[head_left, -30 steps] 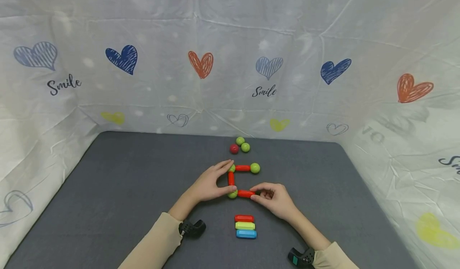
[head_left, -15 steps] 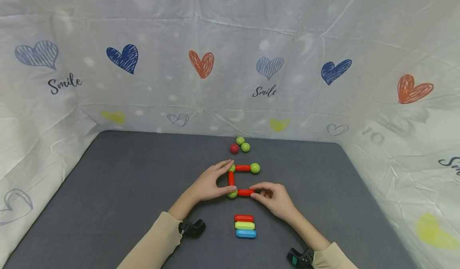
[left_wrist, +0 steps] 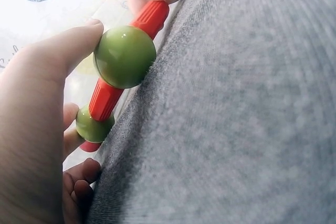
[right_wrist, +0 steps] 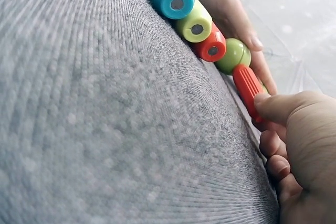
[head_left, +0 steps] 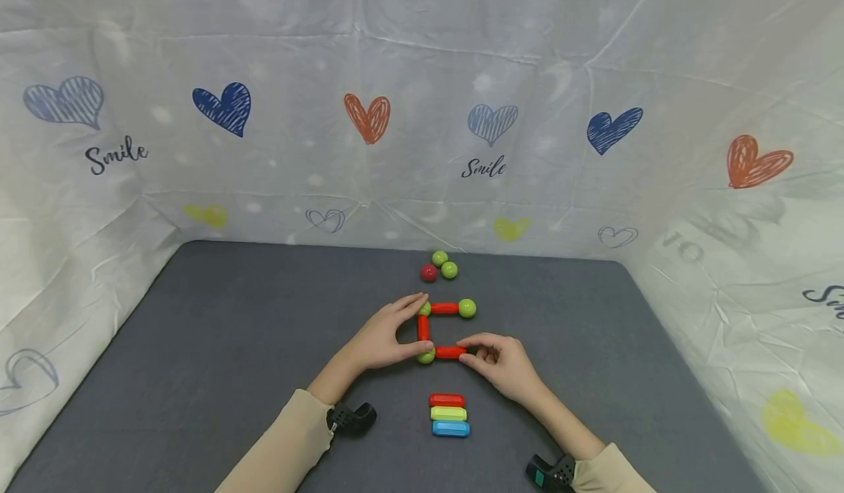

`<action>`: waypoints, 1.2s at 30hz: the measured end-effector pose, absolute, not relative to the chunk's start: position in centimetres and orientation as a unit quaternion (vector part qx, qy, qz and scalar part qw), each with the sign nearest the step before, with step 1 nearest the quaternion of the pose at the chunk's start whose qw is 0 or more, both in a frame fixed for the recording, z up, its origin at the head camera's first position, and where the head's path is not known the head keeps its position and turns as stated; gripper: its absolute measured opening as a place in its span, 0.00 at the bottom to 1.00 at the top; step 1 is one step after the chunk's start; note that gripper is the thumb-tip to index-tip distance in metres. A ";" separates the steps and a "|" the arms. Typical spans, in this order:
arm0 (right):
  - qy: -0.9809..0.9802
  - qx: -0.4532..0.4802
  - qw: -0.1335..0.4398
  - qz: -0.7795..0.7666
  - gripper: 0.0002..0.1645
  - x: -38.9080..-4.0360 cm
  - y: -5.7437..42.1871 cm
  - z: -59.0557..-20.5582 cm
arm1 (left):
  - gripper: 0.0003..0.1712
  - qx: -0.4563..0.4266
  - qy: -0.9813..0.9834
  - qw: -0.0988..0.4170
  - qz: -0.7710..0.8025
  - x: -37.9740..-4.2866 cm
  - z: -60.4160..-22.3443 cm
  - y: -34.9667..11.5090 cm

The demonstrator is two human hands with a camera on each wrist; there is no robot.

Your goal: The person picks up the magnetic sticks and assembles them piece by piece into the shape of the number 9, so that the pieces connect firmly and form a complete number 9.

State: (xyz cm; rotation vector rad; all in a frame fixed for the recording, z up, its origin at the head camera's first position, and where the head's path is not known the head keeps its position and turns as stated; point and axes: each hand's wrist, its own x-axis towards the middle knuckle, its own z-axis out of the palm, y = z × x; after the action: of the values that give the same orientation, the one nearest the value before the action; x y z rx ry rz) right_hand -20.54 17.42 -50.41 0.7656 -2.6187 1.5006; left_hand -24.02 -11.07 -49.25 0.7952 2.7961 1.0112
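Observation:
Red rods and green balls are joined in a three-sided figure on the grey table. My left hand point(head_left: 385, 335) spans its left side: the thumb lies against the near green ball point(left_wrist: 125, 57), and fingers hold the far green ball point(left_wrist: 94, 124). Between those two balls runs a red rod point(head_left: 423, 327). My right hand point(head_left: 504, 365) pinches the free end of the lower red rod point(right_wrist: 247, 90) between thumb and fingers. That rod's other end meets the near ball. On the far side, another red rod point(head_left: 445, 308) ends in a green ball point(head_left: 467, 308).
Nearer me lie a red rod point(head_left: 447, 400), a yellow-green rod point(head_left: 448, 414) and a blue rod point(head_left: 451, 428), side by side. Beyond the figure sit a red ball point(head_left: 428, 272) and two green balls point(head_left: 450, 269). A white printed sheet point(head_left: 422, 178) hangs behind the table point(head_left: 264, 317).
The lower red rod's right end has swung slightly away from me, bringing the rod nearly level. My right fingers moved a little with it. The left hand has stayed in place.

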 end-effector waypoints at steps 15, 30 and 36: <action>-0.850 0.253 0.005 0.462 0.10 -20.6 17.4 -50.4 | 0.35 0.143 0.911 -0.071 0.379 -23.9 -48.0 -8.6; -0.849 0.262 0.033 0.457 0.11 -20.5 17.3 -50.3 | 0.14 0.140 0.910 -0.068 0.384 -27.0 -47.9 -3.3; -0.852 0.267 0.042 0.449 0.11 -20.5 17.3 -50.4 | 0.11 0.130 0.898 -0.074 0.413 -27.5 -49.1 -3.1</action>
State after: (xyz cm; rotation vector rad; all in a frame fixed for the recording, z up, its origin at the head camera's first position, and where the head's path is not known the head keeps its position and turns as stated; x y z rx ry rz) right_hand -20.52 17.28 -50.37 0.8161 -2.6054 1.3752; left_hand -27.54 -3.13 -49.07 0.4274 2.9629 1.3623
